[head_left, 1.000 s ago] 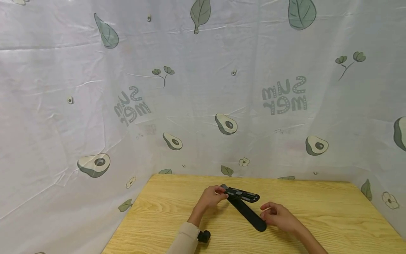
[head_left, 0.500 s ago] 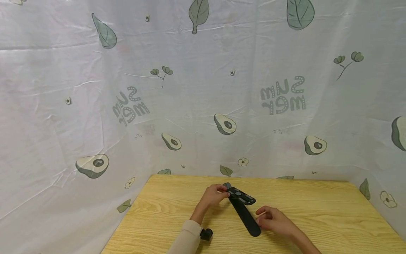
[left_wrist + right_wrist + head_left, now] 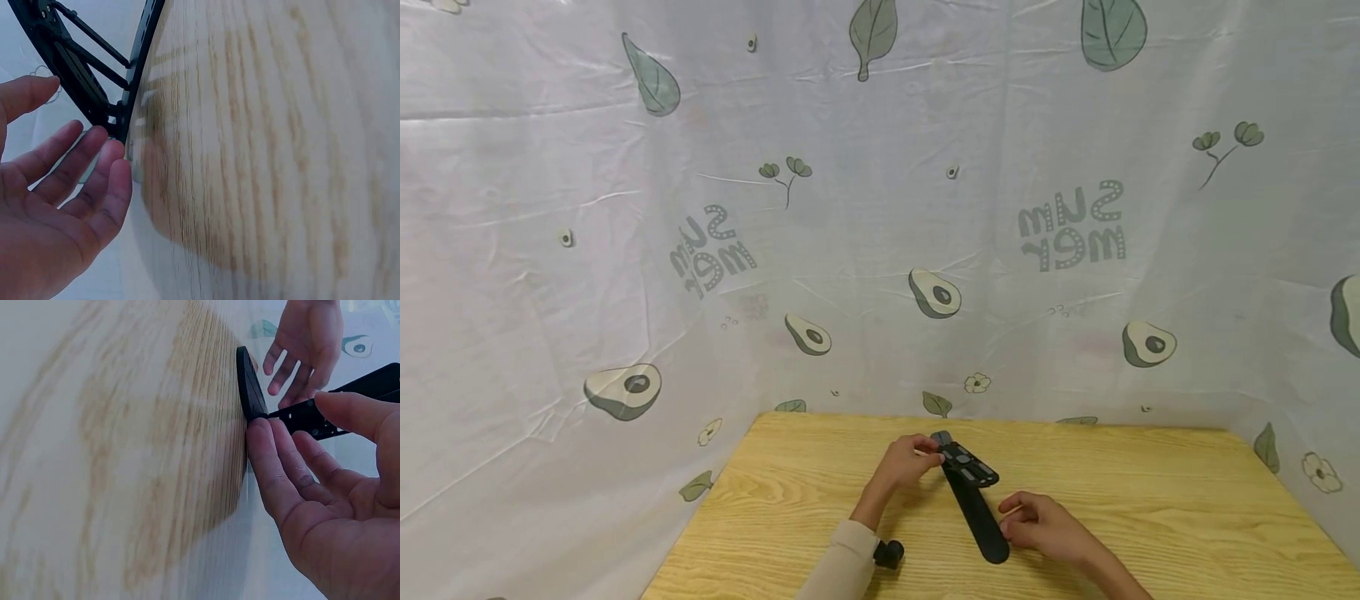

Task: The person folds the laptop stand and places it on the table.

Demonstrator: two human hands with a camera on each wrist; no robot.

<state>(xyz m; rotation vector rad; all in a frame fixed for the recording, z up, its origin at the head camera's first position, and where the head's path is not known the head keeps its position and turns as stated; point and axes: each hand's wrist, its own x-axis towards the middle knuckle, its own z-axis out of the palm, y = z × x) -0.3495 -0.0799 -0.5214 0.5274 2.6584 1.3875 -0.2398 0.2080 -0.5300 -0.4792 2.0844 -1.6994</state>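
Note:
A black folding stand (image 3: 976, 512) sits on the table, its long narrow base (image 3: 140, 56) lying along the wood. Above the base tilts a short top plate (image 3: 970, 465) with grey pads; thin struts (image 3: 94, 56) link the two. My left hand (image 3: 904, 463) is at the stand's far left end, its thumb at the plate's edge and relaxed fingertips right at the hinge end. Near the base's front end, my right hand (image 3: 1047, 527) has loosely bent fingers along its right side. In the right wrist view, the right fingertips (image 3: 259, 428) meet the base's end and the thumb overlaps the upper part.
The wood-grain table (image 3: 1150, 492) extends around the stand. A pale curtain (image 3: 850, 250) printed with avocados and leaves hangs behind it and to both sides. A small black device (image 3: 889, 554) shows at the left sleeve (image 3: 842, 562).
The stand has turned, its front end swinging left and toward me while the far end shifted slightly right. My right hand moved left and nearer with it; my left hand shifted only a little.

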